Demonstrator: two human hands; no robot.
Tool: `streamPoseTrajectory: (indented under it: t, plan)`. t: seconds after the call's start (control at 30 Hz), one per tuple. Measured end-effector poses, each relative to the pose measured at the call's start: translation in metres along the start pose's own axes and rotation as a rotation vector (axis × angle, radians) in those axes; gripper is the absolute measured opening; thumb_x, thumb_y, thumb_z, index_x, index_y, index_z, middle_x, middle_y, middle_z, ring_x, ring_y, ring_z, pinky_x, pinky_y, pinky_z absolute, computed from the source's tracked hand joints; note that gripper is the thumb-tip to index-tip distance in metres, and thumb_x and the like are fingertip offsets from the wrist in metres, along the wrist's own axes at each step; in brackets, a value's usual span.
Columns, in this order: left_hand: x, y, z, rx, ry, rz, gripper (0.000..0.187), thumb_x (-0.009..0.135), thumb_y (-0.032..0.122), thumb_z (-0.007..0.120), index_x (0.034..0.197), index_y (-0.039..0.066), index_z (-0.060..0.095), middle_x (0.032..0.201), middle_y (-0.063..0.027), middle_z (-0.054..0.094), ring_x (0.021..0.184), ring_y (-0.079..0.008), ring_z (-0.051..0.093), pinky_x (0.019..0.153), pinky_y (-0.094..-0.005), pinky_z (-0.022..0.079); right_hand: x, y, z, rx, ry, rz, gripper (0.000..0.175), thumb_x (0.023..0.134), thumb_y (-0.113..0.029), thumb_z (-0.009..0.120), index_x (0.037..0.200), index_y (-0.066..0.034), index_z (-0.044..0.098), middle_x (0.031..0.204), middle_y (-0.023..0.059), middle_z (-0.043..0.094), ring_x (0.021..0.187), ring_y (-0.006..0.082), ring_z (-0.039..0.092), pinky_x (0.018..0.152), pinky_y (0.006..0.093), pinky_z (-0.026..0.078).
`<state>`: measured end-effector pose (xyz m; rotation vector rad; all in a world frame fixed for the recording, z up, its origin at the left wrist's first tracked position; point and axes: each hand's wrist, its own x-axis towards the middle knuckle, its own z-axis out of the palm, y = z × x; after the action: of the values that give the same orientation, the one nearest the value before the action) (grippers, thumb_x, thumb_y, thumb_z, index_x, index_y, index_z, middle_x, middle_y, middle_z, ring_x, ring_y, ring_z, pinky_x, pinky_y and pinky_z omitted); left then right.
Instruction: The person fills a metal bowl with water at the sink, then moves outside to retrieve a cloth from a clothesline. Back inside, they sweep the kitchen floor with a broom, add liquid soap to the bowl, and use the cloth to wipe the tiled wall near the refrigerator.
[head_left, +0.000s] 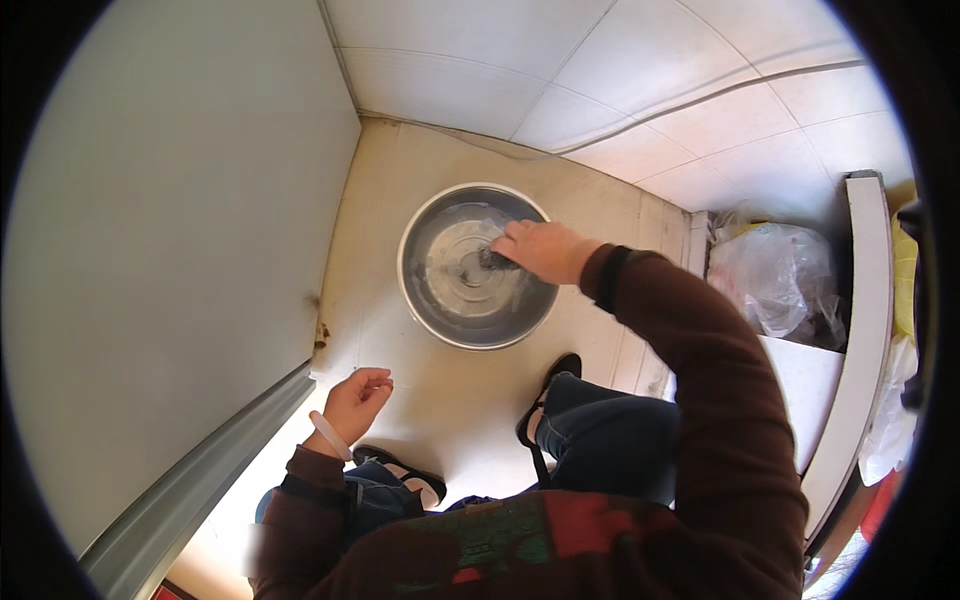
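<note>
A round stainless-steel basin (427, 326) stands on the floor, with ring marks on its bottom and what looks like water inside. My right hand (544, 247) reaches over the basin's right rim. Its fingers grip a dark, rough lump (496, 259), perhaps a steel-wool scourer, partly hidden beneath them. A small translucent piece shows by the fingertips; I cannot tell what it is. My left hand (364, 401) hovers apart from the basin, at its lower left, loosely curled and holding nothing visible. A pale bangle (330, 435) circles the left wrist.
A large smooth grey panel (187, 187) rises on the left. White wall tiles (465, 67) run along the back, with a cable (675, 109) across them. Plastic bags (780, 277) fill a white shelf unit (870, 300) on the right. My shoes (566, 365) stand below the basin.
</note>
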<state>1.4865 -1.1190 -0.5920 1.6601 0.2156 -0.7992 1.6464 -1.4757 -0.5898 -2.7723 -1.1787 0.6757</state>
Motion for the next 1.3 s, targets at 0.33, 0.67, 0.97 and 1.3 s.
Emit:
streamPoseTrajectory:
  t: [0.33, 0.67, 0.97, 1.3]
  plan:
    - [-0.058, -0.011, -0.028, 0.025, 0.260, -0.084, 0.021, 0.085, 0.007, 0.057, 0.105, 0.000, 0.057, 0.094, -0.0087, 0.064, 0.086, -0.0127, 0.061, 0.077, -0.0249, 0.048, 0.053, -0.036, 0.072, -0.080, -0.183, -0.032, 0.027, 0.074, -0.009, 0.056, 0.101, -0.0090, 0.056, 0.095, 0.0123, 0.053, 0.093, 0.0292, 0.055, 0.071, 0.0365, 0.050]
    - [-0.034, 0.021, -0.011, 0.249, 0.214, -0.020, 0.024, 0.084, 0.010, 0.057, 0.105, 0.000, 0.057, 0.094, -0.0088, 0.064, 0.089, -0.0152, 0.061, 0.080, -0.0264, 0.047, -0.005, -0.031, 0.038, 0.053, 0.192, -0.028, 0.017, 0.070, -0.011, 0.059, 0.086, -0.0088, 0.063, 0.090, 0.0102, 0.053, 0.087, 0.0274, 0.054, 0.068, 0.0364, 0.047]
    - [-0.031, 0.025, -0.008, 0.422, 0.298, 0.067, 0.023, 0.081, 0.012, 0.062, 0.100, 0.001, 0.058, 0.086, -0.0104, 0.065, 0.078, -0.0171, 0.064, 0.072, -0.0269, 0.051, -0.016, 0.052, -0.086, 0.019, 0.688, 0.256, 0.017, 0.082, -0.017, 0.055, 0.094, -0.0067, 0.059, 0.086, 0.0087, 0.053, 0.080, 0.0275, 0.052, 0.066, 0.0376, 0.043]
    - [-0.038, 0.032, 0.001, 0.394, 0.421, -0.030, 0.022, 0.079, 0.012, 0.063, 0.098, 0.002, 0.060, 0.085, -0.0115, 0.065, 0.077, -0.0189, 0.065, 0.071, -0.0277, 0.052, 0.107, 0.129, -0.098, -0.734, 0.357, 0.089, 0.019, 0.082, -0.016, 0.049, 0.095, -0.0097, 0.062, 0.092, 0.0033, 0.053, 0.090, 0.0193, 0.050, 0.074, 0.0346, 0.040]
